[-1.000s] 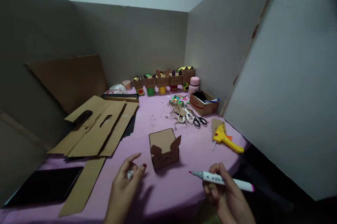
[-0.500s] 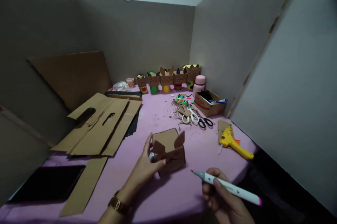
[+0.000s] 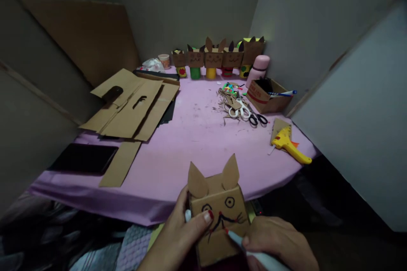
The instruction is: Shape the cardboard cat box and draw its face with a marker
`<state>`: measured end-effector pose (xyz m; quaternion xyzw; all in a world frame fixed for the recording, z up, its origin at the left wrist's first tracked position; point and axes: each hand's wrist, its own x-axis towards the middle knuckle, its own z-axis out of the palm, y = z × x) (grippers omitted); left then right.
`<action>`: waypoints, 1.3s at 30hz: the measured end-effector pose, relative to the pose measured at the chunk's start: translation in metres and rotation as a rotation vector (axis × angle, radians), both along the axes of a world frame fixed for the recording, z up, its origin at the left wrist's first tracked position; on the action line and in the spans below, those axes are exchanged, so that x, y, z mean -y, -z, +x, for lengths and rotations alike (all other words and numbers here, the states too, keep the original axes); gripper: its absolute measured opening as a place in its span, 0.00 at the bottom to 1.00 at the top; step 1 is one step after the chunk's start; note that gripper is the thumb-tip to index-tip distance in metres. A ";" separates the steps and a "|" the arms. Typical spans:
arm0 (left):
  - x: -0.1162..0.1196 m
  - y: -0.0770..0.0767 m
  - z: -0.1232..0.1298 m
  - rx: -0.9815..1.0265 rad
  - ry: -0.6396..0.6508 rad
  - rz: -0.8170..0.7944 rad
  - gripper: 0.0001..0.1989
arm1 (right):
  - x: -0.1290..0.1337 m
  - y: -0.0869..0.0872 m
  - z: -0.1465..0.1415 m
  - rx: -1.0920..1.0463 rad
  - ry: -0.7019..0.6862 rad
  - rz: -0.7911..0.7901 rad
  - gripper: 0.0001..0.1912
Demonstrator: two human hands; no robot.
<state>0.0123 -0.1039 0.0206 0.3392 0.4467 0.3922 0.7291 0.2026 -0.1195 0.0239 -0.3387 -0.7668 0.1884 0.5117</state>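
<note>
A small cardboard box with two pointed ears and a drawn animal face is tilted up toward me at the table's front edge. My left hand grips its left side, the thumb lying across the face near one drawn eye. Something white, perhaps a cap, shows between that hand and the box. In my right hand is a white marker, held like a pen. Its red tip meets the face just below the black mouth lines, where some red marks show.
Flat cardboard pieces and a black tablet-like slab lie left. White scissors, black scissors, cardboard scraps and a yellow glue gun lie right. Behind stand an open box, a pink bottle and several finished cardboard animals.
The box has come off the tabletop toward me, its face now turned up. The marker has moved left onto the face. My view has tipped downward.
</note>
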 end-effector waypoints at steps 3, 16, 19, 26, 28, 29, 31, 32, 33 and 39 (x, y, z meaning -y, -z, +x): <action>0.004 0.006 -0.001 -0.002 0.020 -0.021 0.42 | 0.005 0.001 -0.003 0.073 0.032 0.031 0.04; 0.008 0.009 0.007 0.001 -0.136 -0.068 0.40 | 0.008 0.017 -0.009 0.052 0.061 0.045 0.10; 0.007 0.007 0.007 0.006 -0.149 -0.069 0.41 | 0.008 0.017 -0.009 0.073 0.088 0.030 0.10; 0.007 0.002 0.005 -0.030 -0.100 -0.092 0.42 | 0.006 0.019 -0.006 0.107 0.052 -0.020 0.10; 0.007 0.003 0.005 -0.023 -0.097 -0.097 0.42 | 0.007 0.019 -0.007 0.096 0.038 -0.028 0.08; 0.007 0.004 0.005 -0.021 -0.095 -0.102 0.43 | 0.007 0.018 -0.008 0.083 0.046 -0.022 0.07; 0.007 0.004 0.006 -0.020 -0.094 -0.113 0.44 | 0.007 0.016 -0.009 0.068 0.063 -0.016 0.07; 0.007 0.004 0.006 -0.017 -0.100 -0.110 0.44 | 0.007 0.015 -0.009 0.070 0.066 -0.016 0.07; 0.007 0.004 0.006 -0.015 -0.111 -0.106 0.44 | 0.007 0.015 -0.009 0.076 0.060 -0.022 0.08; 0.007 0.005 0.006 0.007 -0.118 -0.124 0.45 | 0.006 0.018 -0.005 0.083 -0.012 -0.053 0.09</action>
